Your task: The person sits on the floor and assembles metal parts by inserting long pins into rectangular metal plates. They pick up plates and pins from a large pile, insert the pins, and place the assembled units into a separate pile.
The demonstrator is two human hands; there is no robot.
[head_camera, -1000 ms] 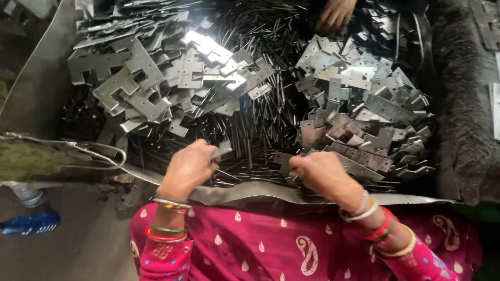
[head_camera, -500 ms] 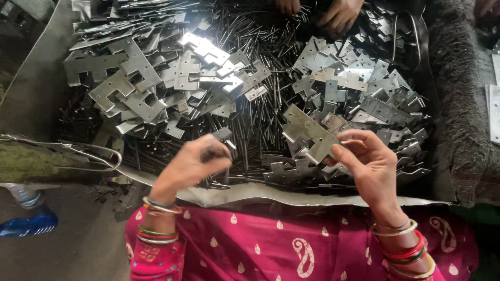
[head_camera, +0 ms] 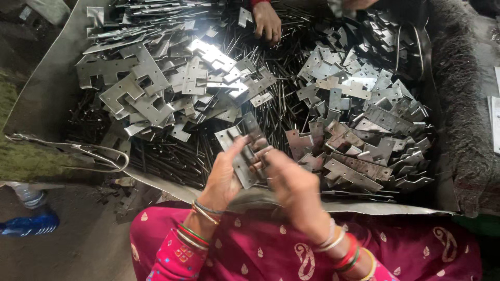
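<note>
Head view looks down on a person seated at a big sheet-metal tray heaped with stamped hinge plates and thin steel pins. Both hands meet just above the near rim: the left hand and the right hand pinch a pair of notched hinge leaves between them, fingers curled close around the edges, thumbs on the flat faces. I cannot tell whether a pin is already in the knuckle. The leaves look stiff and light, bare metal that is probably slick and sharp along the cut edges (best gripped on the flat wings, away from the notches). Another person's hand rests on the pins at the far side. A blue bottle lies on the floor at left.
</note>
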